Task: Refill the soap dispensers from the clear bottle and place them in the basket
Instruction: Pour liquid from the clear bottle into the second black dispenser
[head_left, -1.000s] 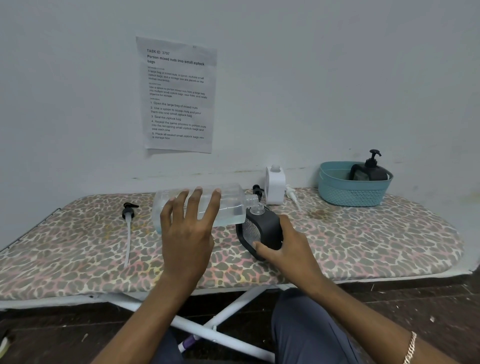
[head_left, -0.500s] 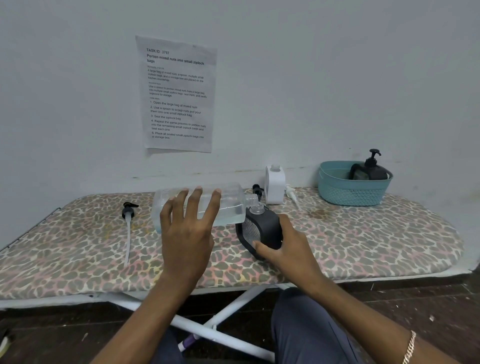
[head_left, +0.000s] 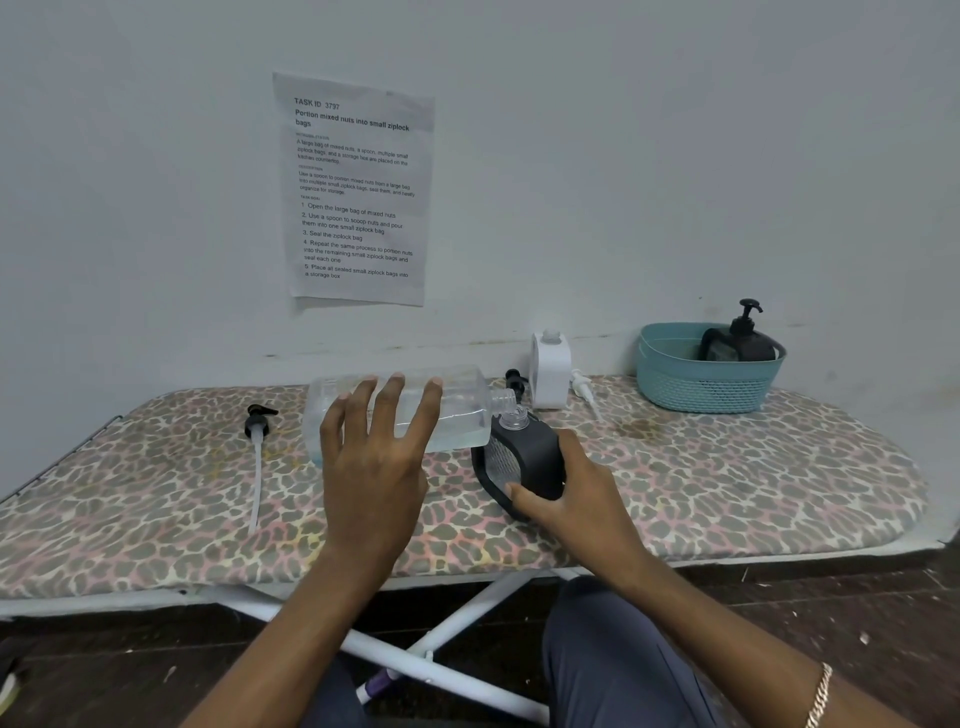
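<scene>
My left hand grips the clear bottle, which lies almost level with its open mouth over the neck of a black soap dispenser. Clear liquid fills the bottle's lower half. My right hand holds the black dispenser upright on the leopard-print board. A white dispenser without its pump stands at the back by the wall. At the far right a teal basket holds another black dispenser with its pump on.
A black pump head with a long white tube lies on the board's left side. A white pump lies beside the white dispenser, and a small black pump head shows behind the bottle's neck. A printed sheet hangs on the wall.
</scene>
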